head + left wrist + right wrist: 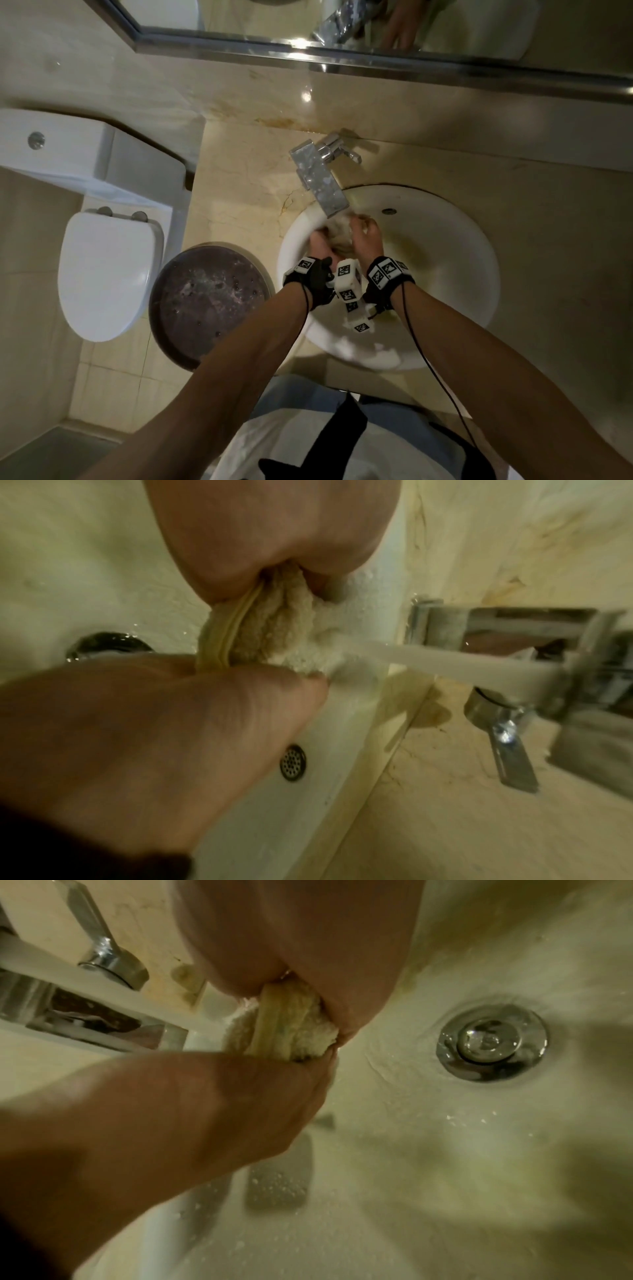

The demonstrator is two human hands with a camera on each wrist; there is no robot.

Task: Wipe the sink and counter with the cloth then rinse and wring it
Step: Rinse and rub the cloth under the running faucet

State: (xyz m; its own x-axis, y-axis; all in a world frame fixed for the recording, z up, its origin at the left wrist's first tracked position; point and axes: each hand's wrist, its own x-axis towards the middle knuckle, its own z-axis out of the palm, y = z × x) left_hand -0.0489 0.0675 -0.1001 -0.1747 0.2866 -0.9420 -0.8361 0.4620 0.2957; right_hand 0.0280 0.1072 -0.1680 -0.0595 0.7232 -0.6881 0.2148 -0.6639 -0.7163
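Observation:
Both hands are down in the white sink (445, 274), under the chrome faucet (318, 178). My left hand (320, 245) and right hand (366, 236) each grip one end of a beige terry cloth (339, 229), bunched between them. In the left wrist view a stream of water (445, 661) runs from the spout onto the cloth (274, 631), held between the left hand (205, 710) and the right hand (274, 547). In the right wrist view the cloth (291, 1026) shows between the right hand (222, 1102) and the left hand (308, 947), beside the drain (493, 1042).
A stained beige counter (239, 178) surrounds the sink, with the faucet handle (507, 745) at the back. A round dark basin of water (209, 301) stands left of the sink. Further left is a white toilet (102, 274). A mirror (342, 27) hangs above.

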